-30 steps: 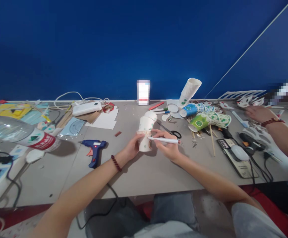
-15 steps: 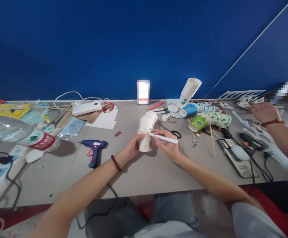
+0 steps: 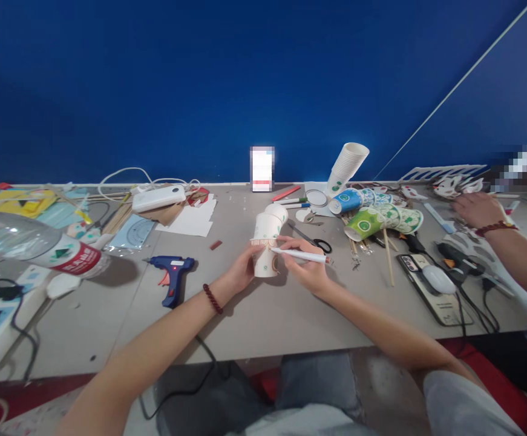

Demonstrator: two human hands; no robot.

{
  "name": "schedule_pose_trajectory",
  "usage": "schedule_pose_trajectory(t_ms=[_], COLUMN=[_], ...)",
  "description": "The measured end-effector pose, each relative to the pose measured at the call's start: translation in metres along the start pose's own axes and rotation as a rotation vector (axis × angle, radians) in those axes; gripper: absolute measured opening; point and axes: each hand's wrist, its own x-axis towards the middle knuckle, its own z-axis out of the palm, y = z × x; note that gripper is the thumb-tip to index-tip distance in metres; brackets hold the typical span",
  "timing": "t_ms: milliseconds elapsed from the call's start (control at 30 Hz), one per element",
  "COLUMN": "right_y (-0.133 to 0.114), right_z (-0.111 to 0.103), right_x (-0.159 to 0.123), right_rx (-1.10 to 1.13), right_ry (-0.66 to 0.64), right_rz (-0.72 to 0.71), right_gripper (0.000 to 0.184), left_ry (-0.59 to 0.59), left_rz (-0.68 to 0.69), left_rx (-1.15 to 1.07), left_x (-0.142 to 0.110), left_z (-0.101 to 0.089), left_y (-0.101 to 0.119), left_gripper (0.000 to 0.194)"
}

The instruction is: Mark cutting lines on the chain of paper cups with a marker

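White paper cups [image 3: 267,264], joined in a curved row, lie on the table in front of me. The nearest one carries brownish-orange markings. My left hand [image 3: 244,266] grips its left side. In my right hand [image 3: 307,265] is a white marker [image 3: 303,255], held like a pen, its tip at the cup near the brownish band. A pair of scissors [image 3: 321,244] with dark handles lies just beyond my right hand. To the left of my left hand rests a blue glue gun [image 3: 172,272], with a small red light on it.
Green and blue joined cups [image 3: 363,225] and a leaning cup stack [image 3: 347,166] stand to the right. A co-worker's hand [image 3: 478,210] reaches in at far right. A phone [image 3: 426,290], a bottle [image 3: 58,245] and a power strip [image 3: 13,321] flank the workspace.
The marker tip has shifted slightly down and left on the cup. The co-worker's hand at the far right has moved a little left and down.
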Motion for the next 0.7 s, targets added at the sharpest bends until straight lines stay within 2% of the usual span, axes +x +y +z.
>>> schedule_pose_trajectory(t_ms=[700], right_y=[-0.0038], right_z=[0.0004], right_x=[0.0011], right_rx=[0.120], right_ry=[-0.057], right_rz=[0.044], right_gripper=[0.004], left_ry=[0.027], left_rz=[0.016], left_rx=[-0.009], left_x=[0.0041], left_z=[-0.0049], left_y=[-0.0022], left_gripper=[0.034])
